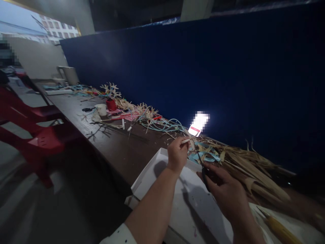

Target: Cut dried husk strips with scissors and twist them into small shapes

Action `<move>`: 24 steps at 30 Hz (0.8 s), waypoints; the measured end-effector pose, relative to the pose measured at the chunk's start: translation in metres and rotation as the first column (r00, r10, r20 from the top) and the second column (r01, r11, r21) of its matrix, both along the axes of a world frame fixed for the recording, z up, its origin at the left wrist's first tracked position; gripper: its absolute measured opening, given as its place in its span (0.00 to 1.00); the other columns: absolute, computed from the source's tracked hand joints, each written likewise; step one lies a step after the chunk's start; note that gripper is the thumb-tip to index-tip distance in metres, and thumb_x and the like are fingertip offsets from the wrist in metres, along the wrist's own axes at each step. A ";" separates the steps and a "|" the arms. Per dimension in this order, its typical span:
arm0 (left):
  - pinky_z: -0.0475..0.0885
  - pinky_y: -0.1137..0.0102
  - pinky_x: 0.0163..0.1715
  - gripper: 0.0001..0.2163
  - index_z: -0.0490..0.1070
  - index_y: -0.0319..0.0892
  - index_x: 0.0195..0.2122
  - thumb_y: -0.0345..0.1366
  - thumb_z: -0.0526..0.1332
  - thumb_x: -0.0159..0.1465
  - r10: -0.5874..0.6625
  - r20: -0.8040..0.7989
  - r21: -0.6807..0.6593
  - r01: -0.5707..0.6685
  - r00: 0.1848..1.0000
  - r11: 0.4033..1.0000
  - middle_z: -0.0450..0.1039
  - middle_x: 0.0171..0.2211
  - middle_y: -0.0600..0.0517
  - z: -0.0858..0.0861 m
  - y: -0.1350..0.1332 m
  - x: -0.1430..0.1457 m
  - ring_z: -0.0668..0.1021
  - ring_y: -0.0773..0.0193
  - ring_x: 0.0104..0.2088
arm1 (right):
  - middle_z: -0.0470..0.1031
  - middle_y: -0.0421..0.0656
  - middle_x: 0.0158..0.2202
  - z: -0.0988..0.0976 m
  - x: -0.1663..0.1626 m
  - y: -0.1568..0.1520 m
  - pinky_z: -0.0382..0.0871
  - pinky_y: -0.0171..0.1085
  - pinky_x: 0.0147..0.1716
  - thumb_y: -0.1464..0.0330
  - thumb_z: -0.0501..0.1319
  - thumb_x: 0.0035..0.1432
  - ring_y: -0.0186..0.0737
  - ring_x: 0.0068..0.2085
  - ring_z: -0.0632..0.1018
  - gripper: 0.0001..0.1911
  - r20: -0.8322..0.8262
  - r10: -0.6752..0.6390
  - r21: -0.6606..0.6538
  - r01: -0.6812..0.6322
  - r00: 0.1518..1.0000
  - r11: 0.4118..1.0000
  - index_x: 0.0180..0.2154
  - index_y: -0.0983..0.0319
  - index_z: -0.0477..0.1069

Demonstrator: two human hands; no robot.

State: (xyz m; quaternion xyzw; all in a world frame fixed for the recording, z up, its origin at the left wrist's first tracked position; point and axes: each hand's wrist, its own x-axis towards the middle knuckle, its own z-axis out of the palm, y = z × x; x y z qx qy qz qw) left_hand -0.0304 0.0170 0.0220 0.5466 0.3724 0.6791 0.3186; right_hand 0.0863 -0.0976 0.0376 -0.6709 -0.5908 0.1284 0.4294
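Note:
My left hand [178,152] is closed on a pale strip of dried husk [191,143], held above the far edge of a shallow white box [162,179]. In my right hand [224,189] is a pair of dark-handled scissors [205,176], its thin blades pointing up toward the strip. Whether the blades touch the strip is too small to tell. Just behind my hands lie light blue ribbons [207,154] and a heap of dried husks [254,169]. A bright, lit phone [198,124] leans against the dark blue partition beyond my left hand.
Along the brown table [122,152] lie blue cords [165,125], husk flowers [146,112], a red thread spool [111,104], a white cup [101,109] and black scissors [88,109]. A yellow-handled tool [281,230] sits at lower right. Red plastic chairs [43,142] stand left; the blue partition [177,67] bounds the back.

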 end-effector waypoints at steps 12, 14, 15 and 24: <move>0.70 0.74 0.34 0.09 0.75 0.41 0.36 0.28 0.57 0.57 0.013 -0.030 0.059 -0.012 0.999 0.998 0.76 0.29 0.50 -0.002 0.001 -0.001 0.76 0.67 0.30 | 0.76 0.44 0.40 -0.002 0.000 0.000 0.70 0.34 0.34 0.56 0.63 0.48 0.42 0.37 0.77 0.21 0.007 -0.005 -0.004 0.005 1.000 1.000 0.43 0.58 0.74; 0.70 0.74 0.35 0.09 0.75 0.41 0.36 0.28 0.57 0.57 0.011 -0.025 0.063 -0.010 1.000 0.998 0.76 0.30 0.50 -0.003 0.002 0.000 0.76 0.67 0.31 | 0.76 0.43 0.40 -0.002 0.000 0.000 0.70 0.34 0.34 0.57 0.63 0.48 0.42 0.36 0.77 0.20 0.015 -0.013 -0.006 0.013 1.000 1.000 0.42 0.58 0.75; 0.70 0.73 0.35 0.09 0.75 0.41 0.36 0.28 0.57 0.57 0.008 -0.020 0.063 -0.007 1.000 0.998 0.76 0.30 0.50 -0.003 0.002 0.000 0.76 0.66 0.31 | 0.76 0.42 0.39 -0.001 0.000 0.000 0.70 0.34 0.34 0.57 0.63 0.48 0.41 0.36 0.77 0.20 0.024 -0.016 -0.009 0.016 1.000 1.000 0.42 0.58 0.75; 0.71 0.73 0.36 0.08 0.75 0.41 0.35 0.29 0.58 0.56 0.029 -0.037 0.056 -0.026 0.999 0.998 0.76 0.31 0.50 -0.003 0.002 0.000 0.77 0.66 0.32 | 0.75 0.42 0.40 -0.003 0.000 -0.001 0.69 0.34 0.36 0.58 0.62 0.50 0.41 0.39 0.77 0.17 0.127 -0.009 0.047 0.003 0.992 0.999 0.42 0.56 0.74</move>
